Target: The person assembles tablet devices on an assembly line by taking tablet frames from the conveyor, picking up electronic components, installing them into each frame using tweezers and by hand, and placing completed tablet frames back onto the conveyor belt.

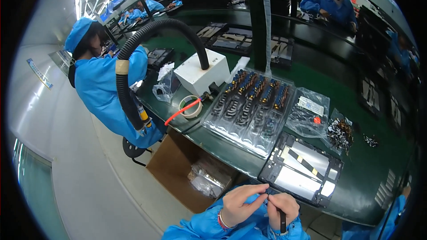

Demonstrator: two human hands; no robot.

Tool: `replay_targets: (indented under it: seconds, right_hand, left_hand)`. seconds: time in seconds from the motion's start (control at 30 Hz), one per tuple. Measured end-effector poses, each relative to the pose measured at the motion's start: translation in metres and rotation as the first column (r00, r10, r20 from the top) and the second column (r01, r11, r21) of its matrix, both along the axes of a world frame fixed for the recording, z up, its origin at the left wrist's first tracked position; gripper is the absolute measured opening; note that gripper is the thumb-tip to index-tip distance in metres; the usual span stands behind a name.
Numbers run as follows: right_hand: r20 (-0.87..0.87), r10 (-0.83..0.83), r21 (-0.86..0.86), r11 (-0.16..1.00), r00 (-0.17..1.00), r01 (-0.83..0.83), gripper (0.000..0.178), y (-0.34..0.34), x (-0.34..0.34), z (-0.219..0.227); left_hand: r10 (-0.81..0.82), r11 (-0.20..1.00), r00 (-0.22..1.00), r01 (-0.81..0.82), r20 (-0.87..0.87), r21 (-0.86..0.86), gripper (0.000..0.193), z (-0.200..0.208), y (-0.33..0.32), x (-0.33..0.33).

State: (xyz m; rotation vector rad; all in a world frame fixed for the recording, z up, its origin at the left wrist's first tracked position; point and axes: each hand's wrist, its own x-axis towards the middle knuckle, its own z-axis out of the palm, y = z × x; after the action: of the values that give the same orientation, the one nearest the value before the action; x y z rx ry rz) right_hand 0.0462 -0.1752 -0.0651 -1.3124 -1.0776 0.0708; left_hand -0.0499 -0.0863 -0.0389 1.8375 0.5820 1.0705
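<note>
My left hand and my right hand meet at the fingertips just in front of the bench edge. A tiny dark part shows between the tips, too small to name; my left thumb and forefinger pinch there. My right hand is closed round a slim black tool, whose end sticks out below the palm; its working tip is hidden. Just beyond my hands lies an opened tablet housing with silver plates and a black-and-yellow striped strip. Behind it stands a clear plastic tray holding rows of small dark, blue and orange parts.
Right of the tray are a clear bag and a heap of small parts. A white box with a black hose, a tape roll and a cardboard box are leftward. A co-worker in blue sits at left.
</note>
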Motion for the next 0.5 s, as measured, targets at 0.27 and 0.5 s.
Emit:
replay_targets:
  seconds: [0.27, 0.5]
  right_hand:
    - [0.058, -0.045, 0.011, 0.999, 0.997, 0.045, 0.025, -0.003, -0.004, -0.001]
    - [-0.121, 0.08, -0.04, 0.996, 0.989, -0.085, 0.023, -0.018, 0.006, 0.013]
  left_hand:
    - [-0.057, 0.998, 0.998, 0.057, 0.016, -0.003, 0.016, -0.002, -0.003, -0.002]
    - [-0.035, 0.997, 0.998, 0.038, 0.048, -0.065, 0.011, -0.007, 0.021, 0.003]
